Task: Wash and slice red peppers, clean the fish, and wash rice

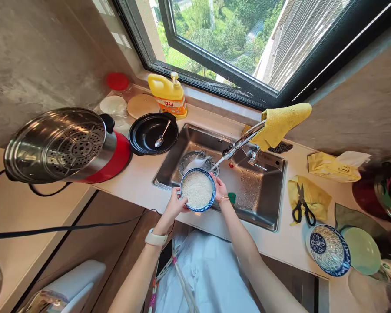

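A blue-and-white bowl [198,190] filled with white rice is held level over the front edge of the metal sink [254,191]. My left hand [177,203] grips its left side, thumb on the rim. On the right side, the fingers of my right hand [219,188] wrap round the bowl. Just behind the bowl, water runs from the faucet [244,141] into the sink, near a round clear object [193,161] whose kind I cannot make out. A yellow cloth [280,124] hangs over the faucet's top.
Left of the sink stand a steamer pot [61,148], a black dish [143,132] with a spoon and a yellow bottle [169,95]. To the right lie scissors [301,204], a patterned bowl [329,250], a green bowl [361,250] and a tissue pack [332,167]. An open window is behind.
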Tool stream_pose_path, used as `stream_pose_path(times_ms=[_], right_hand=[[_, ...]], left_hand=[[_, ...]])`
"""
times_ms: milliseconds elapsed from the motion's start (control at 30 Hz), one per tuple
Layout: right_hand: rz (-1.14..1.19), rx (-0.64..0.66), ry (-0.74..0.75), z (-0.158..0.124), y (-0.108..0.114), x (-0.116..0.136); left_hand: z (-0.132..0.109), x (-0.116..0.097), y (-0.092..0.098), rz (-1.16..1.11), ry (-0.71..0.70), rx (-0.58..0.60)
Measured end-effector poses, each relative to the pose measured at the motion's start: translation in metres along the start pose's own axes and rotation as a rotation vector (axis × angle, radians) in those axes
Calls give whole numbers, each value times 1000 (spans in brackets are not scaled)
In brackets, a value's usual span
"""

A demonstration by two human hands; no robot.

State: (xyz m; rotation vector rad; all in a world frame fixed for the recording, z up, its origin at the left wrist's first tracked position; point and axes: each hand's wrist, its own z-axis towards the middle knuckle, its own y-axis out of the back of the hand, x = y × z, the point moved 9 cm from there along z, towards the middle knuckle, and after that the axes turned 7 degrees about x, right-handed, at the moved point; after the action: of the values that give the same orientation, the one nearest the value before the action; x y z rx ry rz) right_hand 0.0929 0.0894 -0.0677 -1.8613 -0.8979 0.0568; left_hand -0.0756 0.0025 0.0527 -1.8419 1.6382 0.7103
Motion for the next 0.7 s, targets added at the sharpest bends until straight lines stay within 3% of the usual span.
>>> stream_pose_path(times_ms=[467,700], right_hand=[[-65,25,-29,-2,-8,1],[-229,53,50,12,-23,42]], left_hand=[[9,12,5,14,-27,-2],[23,21,-3,-220,-26,66]])
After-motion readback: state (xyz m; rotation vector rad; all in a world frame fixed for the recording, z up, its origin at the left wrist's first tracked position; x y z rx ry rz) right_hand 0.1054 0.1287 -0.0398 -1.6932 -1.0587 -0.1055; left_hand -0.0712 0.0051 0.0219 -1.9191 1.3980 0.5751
